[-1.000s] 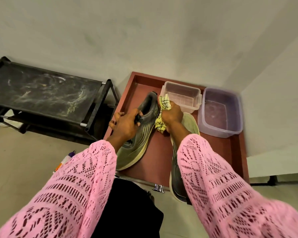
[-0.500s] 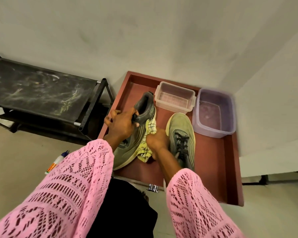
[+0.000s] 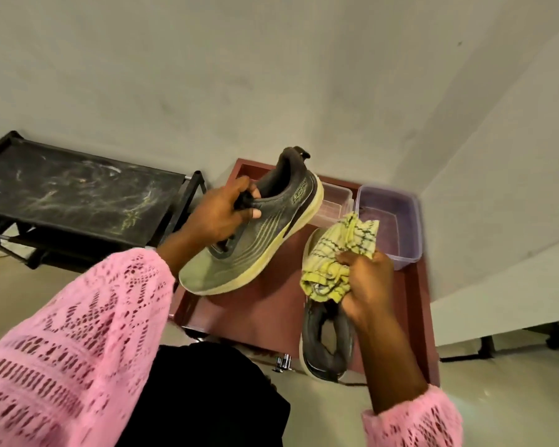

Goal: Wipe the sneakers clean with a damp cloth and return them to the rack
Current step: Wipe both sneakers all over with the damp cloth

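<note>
Sneakers: we grip one sneaker (image 3: 255, 233) by its collar in our left hand (image 3: 220, 214), raised over the red tray (image 3: 259, 314); the second sneaker (image 3: 326, 337) lies there, toe hidden behind the yellow cloth (image 3: 339, 256) bunched in our right hand (image 3: 368, 282).

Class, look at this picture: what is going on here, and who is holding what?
A person is cleaning sneakers over a red tray. The left hand holds one sneaker raised off the tray by its collar. The right hand grips a bunched yellow cloth, apart from that shoe. The second sneaker lies on the tray. A purple tub sits behind; the black rack stands left.
</note>
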